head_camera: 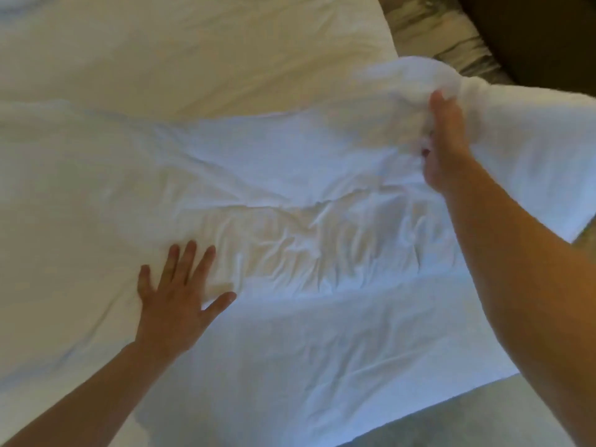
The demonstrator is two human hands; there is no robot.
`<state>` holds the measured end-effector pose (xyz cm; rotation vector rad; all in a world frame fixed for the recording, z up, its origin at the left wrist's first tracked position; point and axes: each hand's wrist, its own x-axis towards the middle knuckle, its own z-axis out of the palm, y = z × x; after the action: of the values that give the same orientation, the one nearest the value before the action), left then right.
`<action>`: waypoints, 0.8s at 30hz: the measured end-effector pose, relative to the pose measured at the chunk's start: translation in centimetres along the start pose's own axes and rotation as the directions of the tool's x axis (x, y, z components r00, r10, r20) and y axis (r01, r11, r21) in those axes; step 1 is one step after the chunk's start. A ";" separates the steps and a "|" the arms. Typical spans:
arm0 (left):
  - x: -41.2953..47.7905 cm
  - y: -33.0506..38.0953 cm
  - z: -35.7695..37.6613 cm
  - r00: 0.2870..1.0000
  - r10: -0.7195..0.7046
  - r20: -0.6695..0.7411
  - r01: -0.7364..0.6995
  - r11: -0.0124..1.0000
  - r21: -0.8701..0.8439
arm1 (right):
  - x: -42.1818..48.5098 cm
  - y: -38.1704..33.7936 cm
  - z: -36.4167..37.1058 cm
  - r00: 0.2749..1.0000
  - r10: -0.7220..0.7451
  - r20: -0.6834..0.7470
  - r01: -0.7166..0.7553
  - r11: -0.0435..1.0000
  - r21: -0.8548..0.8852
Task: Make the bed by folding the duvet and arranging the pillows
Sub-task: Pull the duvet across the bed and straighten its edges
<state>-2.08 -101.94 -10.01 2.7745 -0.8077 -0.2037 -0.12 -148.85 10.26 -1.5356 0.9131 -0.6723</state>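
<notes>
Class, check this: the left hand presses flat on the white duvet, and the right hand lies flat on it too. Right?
No. In the head view the right hand grips a bunched part of the duvet; the left hand does press flat.

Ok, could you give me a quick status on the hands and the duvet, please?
Left hand flat, pressing duvet. Right hand gripping bunched, lifted duvet edge. Duvet wrinkled across the middle. No obstruction seen.

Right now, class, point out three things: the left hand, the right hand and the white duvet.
left hand (179, 298): head view, back of the hand.
right hand (446, 146): head view, back of the hand.
duvet (283, 166): head view, wrinkled middle of its top.
</notes>
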 end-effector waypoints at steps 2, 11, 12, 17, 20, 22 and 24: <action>1.0 3.2 0.9 0.997 -0.080 -0.016 0.080 0.997 -0.015 | 0.4 2.6 -1.5 0.958 0.126 0.259 -0.033 0.941 -0.336; 4.2 11.0 3.0 0.987 -0.132 0.088 0.126 0.990 0.067 | -6.2 16.1 -15.8 1.000 -0.004 -0.008 -0.004 0.587 -0.809; 4.2 11.1 3.2 0.989 -0.116 0.095 0.108 0.990 0.085 | -7.3 16.4 -16.4 0.991 -0.037 -0.126 -0.077 0.611 -0.788; 4.4 10.9 3.5 0.984 -0.038 0.176 0.006 0.984 0.178 | -8.0 18.1 -18.8 0.558 0.536 -0.633 -0.699 0.715 -0.012; 4.5 10.9 3.7 0.988 0.009 0.153 -0.040 0.979 0.201 | -8.3 18.6 -18.7 0.643 0.741 -0.194 -0.546 0.620 0.563; 4.6 11.0 3.9 0.990 0.042 0.134 -0.070 0.975 0.213 | -7.7 19.0 -18.1 0.729 0.684 0.039 -0.523 0.518 0.677; 4.5 11.2 4.5 0.993 0.076 0.094 -0.095 0.971 0.219 | -6.6 19.3 -18.0 0.754 0.647 0.112 -0.521 0.486 0.701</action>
<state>-4.93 -114.34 -11.56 2.9480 -1.0289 -0.2296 -22.07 -153.42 -5.25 -0.4049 1.0665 -0.5376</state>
